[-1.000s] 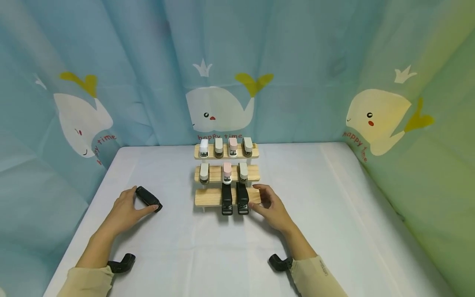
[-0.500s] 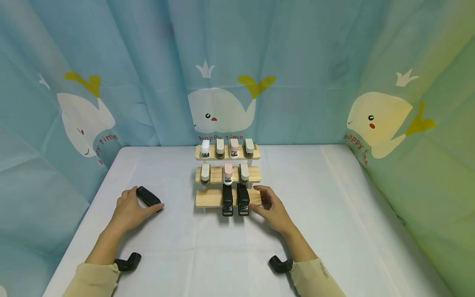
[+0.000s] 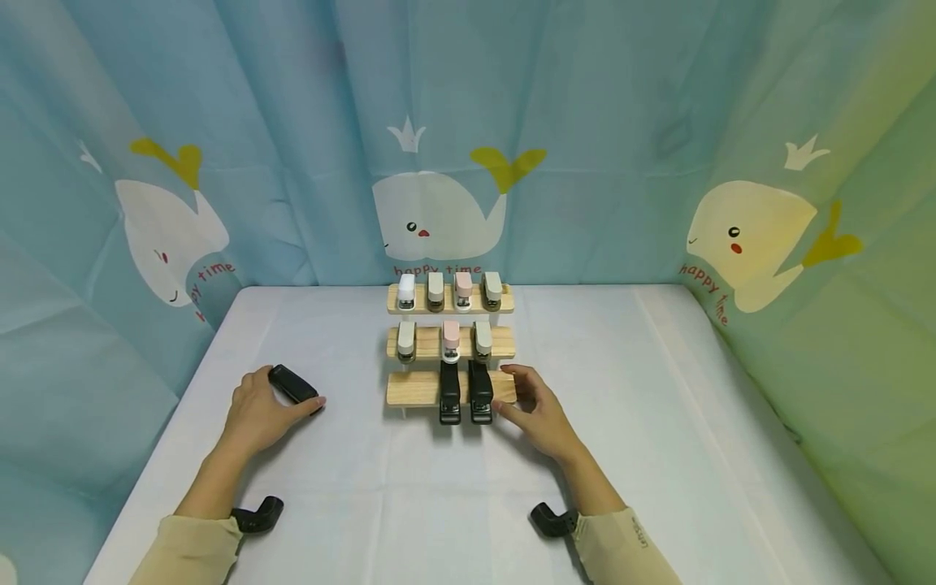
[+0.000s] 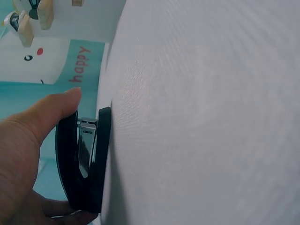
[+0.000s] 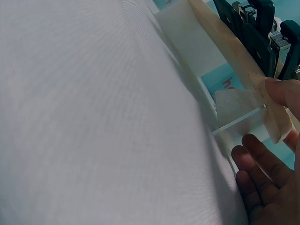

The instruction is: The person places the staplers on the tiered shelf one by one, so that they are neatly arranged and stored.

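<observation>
A black stapler [image 3: 292, 385] lies on the white table at the left. My left hand [image 3: 285, 396] grips it, thumb along its near side and fingers behind; in the left wrist view the stapler [image 4: 84, 164] lies flat on the cloth under my thumb [image 4: 47, 115]. A three-tier wooden rack [image 3: 409, 388] stands mid-table. Its lowest shelf carries two black staplers [image 3: 465, 392]. My right hand [image 3: 512, 392] rests at that shelf's right end with loose fingers. In the right wrist view my thumb [image 5: 286, 91] touches the shelf's end [image 5: 243, 61] and the fingers [image 5: 262, 159] hang free below.
The top shelf [image 3: 504, 307] holds several small pale staplers and the middle shelf [image 3: 427, 345] three more. A whale-print curtain [image 3: 439, 211] closes the table's back and sides. The white tablecloth [image 3: 643, 390] spreads to the right and front.
Both hands stay where they were, and only the head view shifts slightly.
</observation>
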A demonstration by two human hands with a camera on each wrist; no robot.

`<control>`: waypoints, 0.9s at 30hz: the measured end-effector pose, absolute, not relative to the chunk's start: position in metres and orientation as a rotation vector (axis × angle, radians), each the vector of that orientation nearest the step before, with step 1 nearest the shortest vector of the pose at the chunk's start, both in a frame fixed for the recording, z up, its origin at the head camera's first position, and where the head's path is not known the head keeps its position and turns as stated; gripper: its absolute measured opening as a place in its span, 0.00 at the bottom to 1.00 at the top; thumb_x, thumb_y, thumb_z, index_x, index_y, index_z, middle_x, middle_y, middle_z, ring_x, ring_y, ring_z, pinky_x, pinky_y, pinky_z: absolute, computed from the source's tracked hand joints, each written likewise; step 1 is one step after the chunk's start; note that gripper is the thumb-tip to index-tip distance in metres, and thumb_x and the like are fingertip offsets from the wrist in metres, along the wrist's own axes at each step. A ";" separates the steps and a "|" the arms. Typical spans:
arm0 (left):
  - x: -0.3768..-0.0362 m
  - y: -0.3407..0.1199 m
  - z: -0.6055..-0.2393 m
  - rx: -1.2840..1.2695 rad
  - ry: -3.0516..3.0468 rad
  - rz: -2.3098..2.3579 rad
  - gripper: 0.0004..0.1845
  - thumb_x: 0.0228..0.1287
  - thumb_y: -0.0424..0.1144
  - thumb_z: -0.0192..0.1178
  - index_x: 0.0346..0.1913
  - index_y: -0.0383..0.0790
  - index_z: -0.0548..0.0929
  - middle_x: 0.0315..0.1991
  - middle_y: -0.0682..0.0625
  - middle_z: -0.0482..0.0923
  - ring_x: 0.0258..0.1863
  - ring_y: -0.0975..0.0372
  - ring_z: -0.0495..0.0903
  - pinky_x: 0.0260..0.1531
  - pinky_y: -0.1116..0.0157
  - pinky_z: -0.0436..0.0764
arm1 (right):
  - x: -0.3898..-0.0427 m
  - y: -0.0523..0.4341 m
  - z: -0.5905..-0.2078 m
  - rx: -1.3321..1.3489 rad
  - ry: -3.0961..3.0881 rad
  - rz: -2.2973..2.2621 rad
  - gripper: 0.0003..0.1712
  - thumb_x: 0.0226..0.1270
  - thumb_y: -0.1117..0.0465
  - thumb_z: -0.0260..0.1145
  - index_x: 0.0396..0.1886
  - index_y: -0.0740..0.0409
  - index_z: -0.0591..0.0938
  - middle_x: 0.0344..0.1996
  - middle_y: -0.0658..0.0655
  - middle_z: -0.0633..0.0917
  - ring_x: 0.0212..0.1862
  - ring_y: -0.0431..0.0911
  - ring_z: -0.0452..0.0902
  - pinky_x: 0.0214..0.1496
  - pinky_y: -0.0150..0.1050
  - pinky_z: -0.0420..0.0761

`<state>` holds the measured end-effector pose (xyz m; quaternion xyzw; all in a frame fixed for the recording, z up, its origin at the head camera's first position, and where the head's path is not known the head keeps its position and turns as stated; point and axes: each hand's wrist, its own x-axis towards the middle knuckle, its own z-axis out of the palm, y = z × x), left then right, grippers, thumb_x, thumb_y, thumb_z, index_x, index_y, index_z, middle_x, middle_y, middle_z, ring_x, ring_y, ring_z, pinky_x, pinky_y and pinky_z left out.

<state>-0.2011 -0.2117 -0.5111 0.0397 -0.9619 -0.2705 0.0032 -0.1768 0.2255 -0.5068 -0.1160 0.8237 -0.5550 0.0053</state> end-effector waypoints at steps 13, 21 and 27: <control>-0.199 -0.212 -0.510 0.177 -2.959 -0.908 0.63 0.46 0.71 0.66 0.71 0.27 0.55 0.66 0.25 0.58 0.63 0.35 0.62 0.59 0.38 0.65 | -0.185 0.230 -0.524 -0.389 2.577 -1.752 0.36 0.62 0.58 0.70 0.68 0.56 0.67 0.50 0.58 0.80 0.50 0.51 0.75 0.51 0.39 0.77; -0.199 -0.214 -0.512 0.186 -2.952 -0.941 0.64 0.46 0.72 0.65 0.73 0.29 0.52 0.68 0.27 0.57 0.65 0.35 0.60 0.59 0.38 0.65 | -0.191 0.233 -0.541 -0.377 2.607 -1.762 0.36 0.61 0.53 0.72 0.67 0.49 0.68 0.48 0.53 0.80 0.50 0.49 0.76 0.51 0.37 0.77; -0.197 -0.213 -0.509 0.170 -2.944 -0.946 0.65 0.45 0.74 0.64 0.74 0.30 0.52 0.69 0.28 0.56 0.66 0.35 0.60 0.59 0.38 0.64 | -0.190 0.233 -0.539 -0.356 2.605 -1.764 0.35 0.60 0.52 0.72 0.66 0.44 0.69 0.48 0.53 0.80 0.49 0.49 0.75 0.51 0.38 0.76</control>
